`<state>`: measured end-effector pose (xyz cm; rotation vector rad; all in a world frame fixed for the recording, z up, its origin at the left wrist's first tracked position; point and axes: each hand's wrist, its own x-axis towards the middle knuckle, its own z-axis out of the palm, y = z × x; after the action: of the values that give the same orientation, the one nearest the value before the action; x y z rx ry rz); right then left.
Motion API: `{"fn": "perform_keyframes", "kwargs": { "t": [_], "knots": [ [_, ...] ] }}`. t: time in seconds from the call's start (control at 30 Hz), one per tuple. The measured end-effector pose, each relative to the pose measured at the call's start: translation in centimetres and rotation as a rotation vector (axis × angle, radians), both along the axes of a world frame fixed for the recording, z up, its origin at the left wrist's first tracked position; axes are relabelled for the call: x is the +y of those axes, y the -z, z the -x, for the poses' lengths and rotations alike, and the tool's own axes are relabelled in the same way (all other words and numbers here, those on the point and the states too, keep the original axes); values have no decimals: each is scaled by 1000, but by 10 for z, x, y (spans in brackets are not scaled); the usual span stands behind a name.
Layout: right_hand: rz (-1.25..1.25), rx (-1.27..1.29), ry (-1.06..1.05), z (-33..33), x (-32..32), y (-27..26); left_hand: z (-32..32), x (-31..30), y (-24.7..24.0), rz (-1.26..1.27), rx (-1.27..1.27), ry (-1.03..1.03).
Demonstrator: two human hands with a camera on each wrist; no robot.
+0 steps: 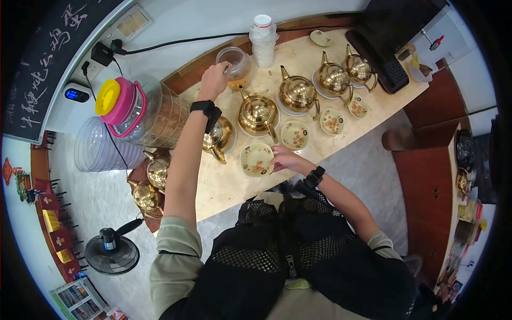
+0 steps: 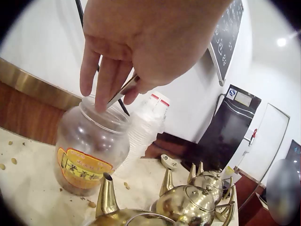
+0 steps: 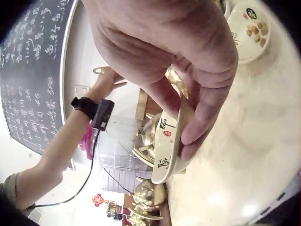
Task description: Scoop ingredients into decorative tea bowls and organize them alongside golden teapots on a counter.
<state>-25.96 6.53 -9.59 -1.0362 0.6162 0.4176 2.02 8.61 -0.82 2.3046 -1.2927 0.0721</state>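
My left hand (image 1: pixel 215 81) is over the mouth of a clear plastic jar (image 2: pixel 101 136) with an orange and yellow label. Its thumb and fingers pinch a shiny metal spoon (image 2: pixel 123 92), whose lower end is hidden at the jar's rim. My right hand (image 1: pixel 290 159) grips the edge of a small pale-green dish (image 1: pixel 248 154), thumb on one side and fingers on the other. Brown nuts lie in this dish in the head view. Beside it stand more dishes of nuts, a near one (image 1: pixel 288 128) and another (image 1: pixel 326 114). A brass teapot (image 1: pixel 257 113) sits between jar and dish.
More brass teapots (image 1: pixel 296 93) line the pale counter (image 1: pixel 234 189). Left of the jar stands a large container with a pink-and-yellow lid (image 1: pixel 121 101). Stacked cups (image 1: pixel 263 45) stand behind, with a black cable (image 1: pixel 181 41) along the wall. Loose nuts (image 2: pixel 13 161) lie near the jar.
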Motion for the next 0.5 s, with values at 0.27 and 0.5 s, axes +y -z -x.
{"fn": "perform_keyframes", "kwargs": {
  "t": [0.27,0.5],
  "knots": [
    [-30,112,36,-1,12,35,-16,-11,-5,-94,59,-57],
    [-14,112,167,1,14,39,-26,-17,9,-34,75,-28]
  ]
}}
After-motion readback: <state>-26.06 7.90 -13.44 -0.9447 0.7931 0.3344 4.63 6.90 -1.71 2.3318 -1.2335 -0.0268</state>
